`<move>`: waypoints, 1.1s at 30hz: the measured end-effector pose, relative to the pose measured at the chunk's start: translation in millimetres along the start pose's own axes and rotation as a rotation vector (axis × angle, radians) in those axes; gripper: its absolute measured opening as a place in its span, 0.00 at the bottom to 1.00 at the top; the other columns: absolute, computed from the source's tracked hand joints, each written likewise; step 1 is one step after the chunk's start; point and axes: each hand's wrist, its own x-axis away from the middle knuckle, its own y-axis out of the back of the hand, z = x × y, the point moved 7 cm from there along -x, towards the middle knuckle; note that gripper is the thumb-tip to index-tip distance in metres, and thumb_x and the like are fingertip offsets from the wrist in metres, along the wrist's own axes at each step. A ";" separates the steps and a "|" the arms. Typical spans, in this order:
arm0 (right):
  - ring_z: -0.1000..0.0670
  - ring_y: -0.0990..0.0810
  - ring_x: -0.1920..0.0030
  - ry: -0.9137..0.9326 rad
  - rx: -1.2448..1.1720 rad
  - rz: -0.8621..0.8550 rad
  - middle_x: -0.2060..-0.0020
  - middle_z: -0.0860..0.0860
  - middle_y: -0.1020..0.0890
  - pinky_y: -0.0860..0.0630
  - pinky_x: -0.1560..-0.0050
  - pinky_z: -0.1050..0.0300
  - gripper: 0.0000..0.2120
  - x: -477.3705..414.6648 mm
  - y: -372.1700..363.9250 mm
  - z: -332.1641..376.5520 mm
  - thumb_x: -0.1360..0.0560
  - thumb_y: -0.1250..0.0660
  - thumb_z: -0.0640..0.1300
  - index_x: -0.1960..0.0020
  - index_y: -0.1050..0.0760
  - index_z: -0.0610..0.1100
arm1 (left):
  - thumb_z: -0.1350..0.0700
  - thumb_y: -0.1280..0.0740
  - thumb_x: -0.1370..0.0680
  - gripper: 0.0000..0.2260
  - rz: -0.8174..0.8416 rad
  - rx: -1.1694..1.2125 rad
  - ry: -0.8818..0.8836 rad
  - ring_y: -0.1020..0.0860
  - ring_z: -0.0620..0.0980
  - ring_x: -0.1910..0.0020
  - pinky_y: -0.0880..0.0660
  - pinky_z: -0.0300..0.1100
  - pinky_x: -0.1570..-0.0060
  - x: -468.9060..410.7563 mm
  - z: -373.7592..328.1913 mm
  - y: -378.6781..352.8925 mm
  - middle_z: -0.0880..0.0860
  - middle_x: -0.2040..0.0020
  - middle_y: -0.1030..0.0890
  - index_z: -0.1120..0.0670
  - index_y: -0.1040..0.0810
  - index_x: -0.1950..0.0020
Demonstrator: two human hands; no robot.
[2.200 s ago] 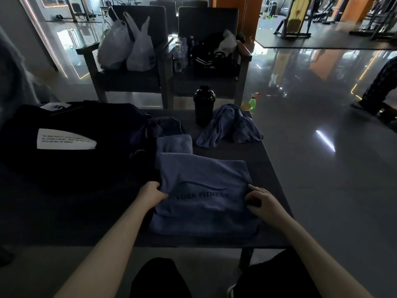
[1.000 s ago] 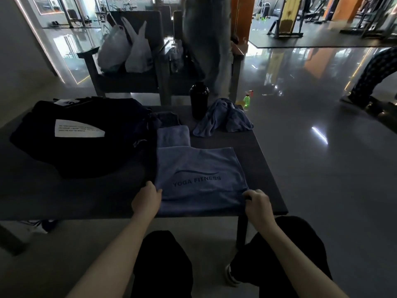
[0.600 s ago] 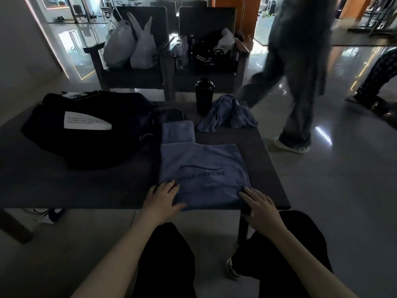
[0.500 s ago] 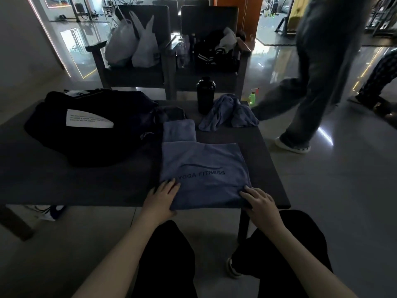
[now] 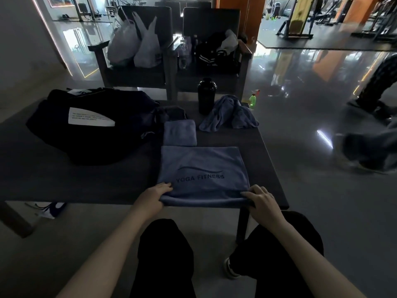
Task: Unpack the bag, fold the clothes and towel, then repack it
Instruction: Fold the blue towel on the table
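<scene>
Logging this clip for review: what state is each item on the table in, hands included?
YOGA FITNESS towel: folded flat, near edge gripped at both corners.
Left hand: grips its left corner.
Right hand: grips its right corner.
Small cloth: folded.
Crumpled cloth: unfolded.
Bottle: upright, capped.
Bag: slumped, opening unclear.

Left arm: bare forearm, reaching forward from lower left.
Left hand [image 5: 153, 196]: thumb lies on top of the towel [image 5: 202, 166] at its near left corner; it pinches the edge.
Right arm: bare forearm, reaching forward from lower right.
Right hand [image 5: 263, 200]: knuckles up, fingers curled over the near right corner, gripping it.
</scene>
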 end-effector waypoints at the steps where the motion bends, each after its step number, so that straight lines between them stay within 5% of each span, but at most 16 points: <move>1: 0.40 0.22 0.53 -0.013 -0.019 -0.032 0.53 0.46 0.20 0.27 0.57 0.48 0.13 -1.4 2.7 -1.4 0.34 0.30 0.38 0.50 0.17 0.44 | 0.72 0.39 0.27 0.23 -0.020 0.034 0.021 0.33 0.48 0.29 0.42 0.31 0.35 -0.5 2.2 3.4 0.52 0.30 0.28 0.57 0.24 0.34; 5: 0.39 0.21 0.49 -0.006 -0.130 -0.067 0.49 0.45 0.17 0.25 0.52 0.48 0.06 -10.7 6.1 -9.4 0.34 0.32 0.37 0.59 0.18 0.40 | 0.65 0.32 0.25 0.10 -0.097 0.170 0.099 0.21 0.50 0.46 0.29 0.36 0.50 1.4 13.9 17.9 0.52 0.47 0.17 0.56 0.17 0.46; 10: 0.49 0.24 0.64 -0.184 -0.427 -0.071 0.68 0.49 0.22 0.32 0.63 0.56 0.05 -17.4 16.3 -19.1 0.25 0.35 0.35 0.55 0.20 0.39 | 0.59 0.32 0.23 0.02 -0.149 0.335 0.172 0.23 0.48 0.61 0.31 0.37 0.64 2.0 17.4 29.9 0.52 0.62 0.20 0.54 0.20 0.55; 14: 0.49 0.28 0.67 -0.289 -0.558 -0.161 0.70 0.47 0.24 0.34 0.65 0.54 0.12 -29.1 18.5 -22.3 0.22 0.36 0.42 0.61 0.25 0.36 | 0.57 0.35 0.21 0.05 -0.209 0.457 0.230 0.22 0.47 0.55 0.28 0.39 0.58 -3.9 17.0 35.2 0.51 0.55 0.19 0.55 0.21 0.48; 19: 0.51 0.24 0.59 -0.364 -0.580 -0.204 0.62 0.51 0.21 0.34 0.60 0.56 0.10 -62.4 27.5 -12.2 0.19 0.41 0.47 0.52 0.23 0.43 | 0.54 0.40 0.19 0.10 -0.291 0.428 0.269 0.22 0.51 0.51 0.27 0.45 0.52 -34.7 14.8 51.5 0.53 0.51 0.19 0.58 0.22 0.45; 22: 0.48 0.23 0.56 -0.467 -0.720 -0.158 0.61 0.49 0.21 0.32 0.62 0.57 0.12 -88.3 20.5 -13.8 0.20 0.40 0.48 0.54 0.24 0.42 | 0.53 0.42 0.18 0.12 -0.319 0.405 0.359 0.23 0.54 0.52 0.30 0.45 0.55 -58.8 24.1 56.6 0.57 0.51 0.20 0.60 0.23 0.46; 25: 0.50 0.22 0.51 -0.497 -0.852 0.023 0.54 0.48 0.21 0.31 0.62 0.66 0.09 -96.2 0.0 -6.9 0.23 0.34 0.45 0.45 0.25 0.42 | 0.52 0.42 0.18 0.14 -0.356 0.483 0.499 0.25 0.54 0.50 0.33 0.43 0.54 -66.8 38.7 49.0 0.59 0.48 0.21 0.61 0.24 0.43; 27: 0.56 0.23 0.52 -0.444 -0.884 0.095 0.51 0.52 0.22 0.29 0.61 0.69 0.18 -85.7 -11.7 0.9 0.27 0.30 0.40 0.39 0.30 0.46 | 0.51 0.40 0.19 0.14 -0.380 0.619 0.529 0.25 0.53 0.46 0.32 0.42 0.52 -61.6 41.9 39.2 0.55 0.47 0.23 0.59 0.25 0.40; 30: 0.64 0.24 0.56 -0.389 -0.803 -0.054 0.55 0.59 0.23 0.30 0.62 0.75 0.23 -67.2 -10.1 7.2 0.29 0.31 0.33 0.40 0.31 0.50 | 0.54 0.34 0.22 0.15 -0.378 0.738 0.450 0.26 0.50 0.44 0.31 0.37 0.54 -48.7 37.7 26.7 0.51 0.45 0.24 0.57 0.28 0.37; 33: 0.63 0.25 0.60 -0.403 -0.718 -0.218 0.59 0.59 0.23 0.32 0.63 0.78 0.18 -66.5 -0.7 10.8 0.27 0.35 0.32 0.41 0.28 0.46 | 0.59 0.32 0.23 0.18 -0.380 0.559 0.357 0.27 0.47 0.45 0.31 0.39 0.50 -42.6 30.4 25.5 0.50 0.44 0.25 0.57 0.30 0.34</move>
